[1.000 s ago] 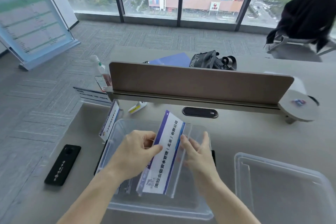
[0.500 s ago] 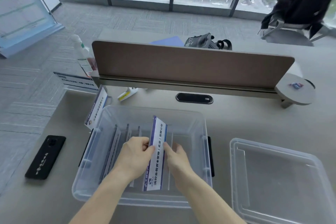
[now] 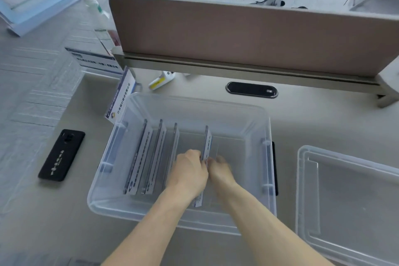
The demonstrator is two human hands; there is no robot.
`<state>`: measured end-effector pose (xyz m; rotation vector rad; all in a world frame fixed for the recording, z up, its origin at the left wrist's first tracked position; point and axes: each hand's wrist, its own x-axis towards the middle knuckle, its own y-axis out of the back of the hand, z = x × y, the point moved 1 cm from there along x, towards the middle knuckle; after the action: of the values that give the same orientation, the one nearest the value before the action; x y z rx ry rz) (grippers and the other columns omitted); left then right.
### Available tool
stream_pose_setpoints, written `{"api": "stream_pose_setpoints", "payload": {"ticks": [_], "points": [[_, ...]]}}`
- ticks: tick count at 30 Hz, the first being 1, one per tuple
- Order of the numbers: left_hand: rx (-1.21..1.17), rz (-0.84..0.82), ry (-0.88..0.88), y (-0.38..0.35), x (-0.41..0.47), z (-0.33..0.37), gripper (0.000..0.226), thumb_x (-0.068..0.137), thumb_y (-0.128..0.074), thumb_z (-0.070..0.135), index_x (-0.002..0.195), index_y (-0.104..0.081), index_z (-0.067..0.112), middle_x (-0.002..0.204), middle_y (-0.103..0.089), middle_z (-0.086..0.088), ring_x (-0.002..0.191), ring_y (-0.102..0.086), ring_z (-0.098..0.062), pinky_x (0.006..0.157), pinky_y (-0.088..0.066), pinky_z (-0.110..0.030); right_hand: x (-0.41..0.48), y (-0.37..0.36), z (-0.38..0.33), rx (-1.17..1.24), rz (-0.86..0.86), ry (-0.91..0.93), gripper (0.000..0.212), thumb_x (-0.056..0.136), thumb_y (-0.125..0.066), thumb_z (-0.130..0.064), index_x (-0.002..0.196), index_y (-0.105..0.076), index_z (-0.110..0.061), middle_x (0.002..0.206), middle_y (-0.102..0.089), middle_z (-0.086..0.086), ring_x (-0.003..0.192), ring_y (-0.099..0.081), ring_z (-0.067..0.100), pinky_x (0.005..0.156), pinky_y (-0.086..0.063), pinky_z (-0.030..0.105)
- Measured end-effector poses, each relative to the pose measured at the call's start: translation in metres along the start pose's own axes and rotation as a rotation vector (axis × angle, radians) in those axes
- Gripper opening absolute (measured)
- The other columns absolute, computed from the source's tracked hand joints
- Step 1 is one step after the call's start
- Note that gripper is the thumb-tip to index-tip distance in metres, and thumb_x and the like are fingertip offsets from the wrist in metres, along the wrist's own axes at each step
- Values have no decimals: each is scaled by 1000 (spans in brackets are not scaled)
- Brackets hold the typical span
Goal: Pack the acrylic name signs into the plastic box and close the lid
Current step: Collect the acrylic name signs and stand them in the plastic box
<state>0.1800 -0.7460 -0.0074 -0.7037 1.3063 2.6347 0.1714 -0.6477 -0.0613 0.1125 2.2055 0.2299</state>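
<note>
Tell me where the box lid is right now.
In the head view the lid lies flat on the desk at the right, beside the plastic box, off it and untouched by either hand.

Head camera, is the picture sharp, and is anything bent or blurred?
Head view: the right hand is motion-smeared, the left hand crisper; the divider bows from wide-angle distortion; light is soft and even, with the clear box and lid showing faint sheen.

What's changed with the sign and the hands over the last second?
The held sign went from above the plastic box down inside it, turned on edge, right of three signs already standing there. The left hand and right hand keep their grip on it. The lid, phone and leaning sign outside stayed put.
</note>
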Motion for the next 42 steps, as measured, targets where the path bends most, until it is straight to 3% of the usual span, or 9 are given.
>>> {"api": "stream_pose_setpoints", "payload": {"ticks": [4, 9, 16, 20, 29, 33, 36, 39, 42], "points": [[50, 3, 13, -5, 0, -7, 26, 101, -51, 22, 76, -49, 14, 76, -62, -9, 64, -57, -26, 50, -33, -29, 14, -12, 9, -53, -50, -10, 22, 88, -45, -8, 73, -44, -24, 71, -47, 0, 62, -49, 19, 55, -38, 24], [57, 4, 28, -5, 6, -17, 25, 102, -51, 29, 84, -58, 12, 83, -70, -9, 76, -68, -29, 58, -48, -35, 47, -31, 28, 4, -123, -56, 14, 68, -39, -24, 70, -33, -36, 75, -33, -13, 62, -31, 6, 54, -29, 23], [68, 16, 25, 1, 12, -25, 20, 103, -46, 20, 85, -52, 15, 88, -71, -12, 85, -71, -33, 66, -55, -39, 31, -42, 10, -4, -116, -49, 13, 83, -37, -16, 75, -46, -20, 97, -54, 14, 73, -49, 22, 61, -38, 30], [78, 20, 37, 6, 13, -28, 17, 103, -46, 19, 87, -51, 15, 89, -69, -11, 87, -71, -33, 64, -49, -36, 42, -52, 16, -3, -148, -38, 4, 70, -39, -28, 68, -40, -31, 87, -36, -7, 69, -41, 13, 52, -34, 29], [114, 47, 35, 8, 10, -29, 15, 104, -46, 21, 98, -57, 14, 99, -72, -12, 95, -70, -34, 69, -48, -37, 34, -50, 15, 30, -154, 1, 17, 84, -40, -13, 69, -40, -20, 76, -43, 6, 56, -34, 18, 50, -26, 30], [106, 29, 55, 9, 8, -28, 19, 105, -45, 23, 107, -60, 12, 101, -73, -12, 96, -71, -33, 77, -57, -42, 42, -53, 21, 43, -182, -20, 11, 79, -42, -24, 84, -50, -29, 97, -44, 2, 69, -45, 18, 56, -37, 29], [57, -34, 84, 17, 3, -25, 39, 105, -47, 30, 138, -52, 11, 130, -67, -17, 119, -65, -35, 96, -54, -41, 51, -47, 28, 39, -226, -41, 22, 58, -45, -40, 80, -43, -40, 90, -37, -7, 68, -42, 13, 58, -38, 29], [-82, -50, 45, 38, -15, -24, 60, 104, -49, 32, 159, -30, 16, 155, -49, -11, 142, -49, -27, 112, -41, -35, 15, -27, 8, -60, -120, -36, 62, 87, -49, -40, 147, -36, -31, 145, -44, 4, 116, -54, 29, 83, -50, 39], [-191, 11, -5, 69, -41, -21, 56, 102, -54, 33, 155, -40, 20, 155, -51, 0, 143, -47, -14, 117, -37, -28, -19, 0, -11, -54, -63, 64, 70, 101, -44, -43, 159, -14, -19, 164, -27, 7, 120, -48, 25, 82, -48, 35]]}}
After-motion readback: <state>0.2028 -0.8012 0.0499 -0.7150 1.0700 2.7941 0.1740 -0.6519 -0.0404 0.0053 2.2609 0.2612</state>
